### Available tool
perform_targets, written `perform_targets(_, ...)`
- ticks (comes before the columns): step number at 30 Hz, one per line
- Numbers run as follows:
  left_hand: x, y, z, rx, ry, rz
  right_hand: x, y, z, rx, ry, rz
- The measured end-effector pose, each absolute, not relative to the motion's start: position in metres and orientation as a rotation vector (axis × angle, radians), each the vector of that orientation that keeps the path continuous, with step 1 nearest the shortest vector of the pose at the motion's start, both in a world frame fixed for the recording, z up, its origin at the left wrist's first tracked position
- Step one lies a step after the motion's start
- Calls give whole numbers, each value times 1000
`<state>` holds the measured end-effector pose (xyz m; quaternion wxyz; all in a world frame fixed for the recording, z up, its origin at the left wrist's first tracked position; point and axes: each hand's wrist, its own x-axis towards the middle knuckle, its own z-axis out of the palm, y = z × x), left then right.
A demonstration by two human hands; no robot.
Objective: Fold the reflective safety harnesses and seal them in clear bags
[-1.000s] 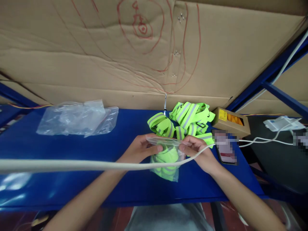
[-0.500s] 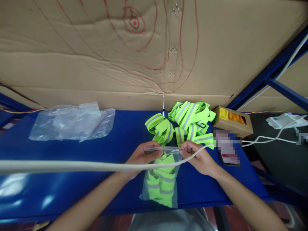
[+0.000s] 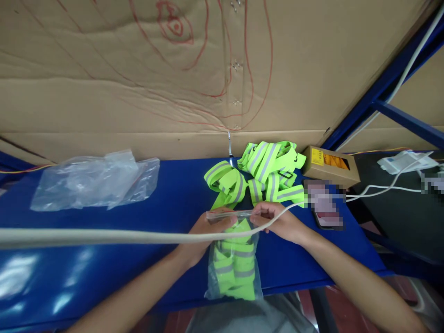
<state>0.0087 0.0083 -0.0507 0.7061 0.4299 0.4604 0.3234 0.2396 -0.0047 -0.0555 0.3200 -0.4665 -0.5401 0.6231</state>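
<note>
A clear plastic bag point(image 3: 257, 277) hangs between my hands at the front edge of the table. Folded neon-yellow reflective straps point(image 3: 239, 266) with grey stripes fill it. My left hand point(image 3: 204, 229) pinches the bag's top edge at its left side, thumb over the plastic. Toward the right end of the same edge, my right hand point(image 3: 275, 221) grips it between thumb and fingers. Just beyond my hands lies a loose heap of the same reflective straps point(image 3: 268, 162), with a black buckle showing. A white cable point(image 3: 138, 237) crosses the view in front of the bag and my left wrist.
Clear plastic bags point(image 3: 97, 180) lie at the left of the blue table point(image 3: 173, 185). To the right are a phone point(image 3: 326, 208), partly blurred, and an open cardboard box point(image 3: 333, 166) with orange contents. A cardboard wall point(image 3: 156, 106) stands behind.
My right hand has moved a little left along the bag's top edge, closer to my left hand. The view has shifted slightly; the heap of straps looks unchanged.
</note>
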Motion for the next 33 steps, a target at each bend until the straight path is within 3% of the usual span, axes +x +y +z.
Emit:
perform_targets(8,6,7,-53,936,1026,727,250,1,-52,-1240,-1320,1722)
perform_targets(19,5,5,-54,973,1026,745,246,-5,-52,-1179,-1475,1450)
perform_targets(33,10,2,-56,1132,1033,767,236,-11,-55,-1192,-1559,1366)
